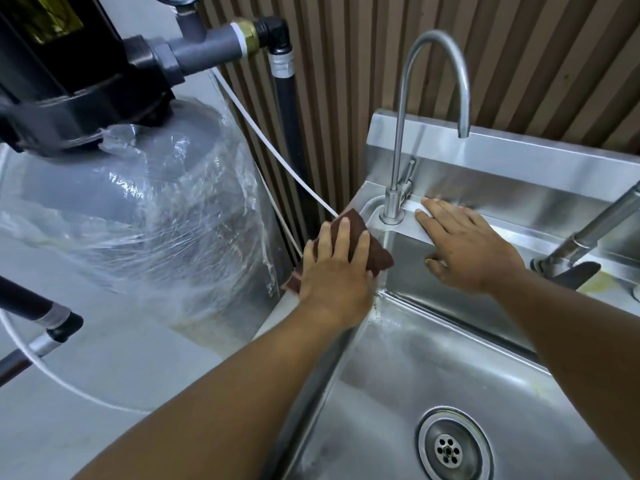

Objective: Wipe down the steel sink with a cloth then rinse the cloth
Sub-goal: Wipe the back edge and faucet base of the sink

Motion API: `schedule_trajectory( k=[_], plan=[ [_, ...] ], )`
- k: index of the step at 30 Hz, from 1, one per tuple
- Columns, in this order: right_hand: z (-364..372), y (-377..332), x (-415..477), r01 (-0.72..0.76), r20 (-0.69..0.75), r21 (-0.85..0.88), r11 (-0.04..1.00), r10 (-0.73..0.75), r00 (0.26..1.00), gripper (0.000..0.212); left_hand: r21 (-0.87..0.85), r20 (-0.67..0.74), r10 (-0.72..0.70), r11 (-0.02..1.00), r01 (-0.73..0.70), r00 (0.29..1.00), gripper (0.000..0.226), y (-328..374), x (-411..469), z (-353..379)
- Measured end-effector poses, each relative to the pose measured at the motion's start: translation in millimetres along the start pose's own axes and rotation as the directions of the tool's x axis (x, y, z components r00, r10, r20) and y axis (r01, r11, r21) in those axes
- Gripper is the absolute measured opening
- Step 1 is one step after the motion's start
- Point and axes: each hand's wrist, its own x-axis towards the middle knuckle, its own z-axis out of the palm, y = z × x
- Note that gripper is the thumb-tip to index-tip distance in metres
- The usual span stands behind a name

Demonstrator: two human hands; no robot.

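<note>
A dark brown cloth lies on the left rim of the steel sink, near its back left corner. My left hand presses flat on the cloth with straight fingers. My right hand rests flat on the back ledge of the sink, fingers spread, just right of the gooseneck tap. No water runs from that tap. The drain strainer sits at the bottom of the basin.
A grey tank wrapped in clear plastic stands close to the sink's left side, with black and grey pipes and a white tube behind it. A second tap stands at the right. A slatted brown wall backs the sink.
</note>
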Motion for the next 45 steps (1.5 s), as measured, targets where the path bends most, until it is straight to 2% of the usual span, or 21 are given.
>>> schedule_trajectory(
  k=[6,8,14,17,26,29,33,41,45],
  plan=[
    [1,-1,0,0.004,-0.018,0.001,1.0,-0.004,1.0,0.084,0.078,-0.059,0.009,0.997,-0.005,0.998,0.077,-27,-96,31],
    [1,0,0,0.002,-0.018,-0.003,1.0,-0.002,1.0,0.084,0.069,-0.083,0.003,0.998,0.003,0.997,0.075,-28,-90,30],
    [2,-2,0,-0.018,0.014,0.014,1.0,0.018,1.0,0.085,0.056,-0.015,-0.026,0.998,0.026,1.0,0.072,-1,-8,4],
    [3,-8,-1,-0.047,0.008,0.003,0.999,0.047,0.999,0.084,0.063,-0.005,-0.004,0.998,0.004,1.0,0.072,-3,-14,6],
    [3,-20,-7,-0.1,0.0,-0.03,0.995,0.1,0.995,0.081,0.065,-0.112,-0.031,0.997,0.039,0.993,0.07,-43,-148,36],
    [4,-18,-7,-0.099,-0.003,-0.019,0.995,0.099,0.995,0.082,0.096,-0.126,-0.031,0.994,0.044,0.991,0.068,-51,-167,44],
    [4,-17,-7,-0.091,-0.019,0.005,0.996,0.091,0.996,0.082,0.101,-0.113,-0.053,0.993,0.065,0.992,0.068,-38,-143,35],
    [5,-17,-7,-0.105,-0.012,0.024,0.994,0.105,0.994,0.08,0.104,-0.044,-0.028,0.994,0.032,0.999,0.073,0,-18,10],
    [4,-17,-7,-0.114,0.013,0.005,0.993,0.114,0.993,0.081,0.076,-0.106,-0.02,0.997,0.028,0.994,0.069,-4,-37,13]
  ],
)
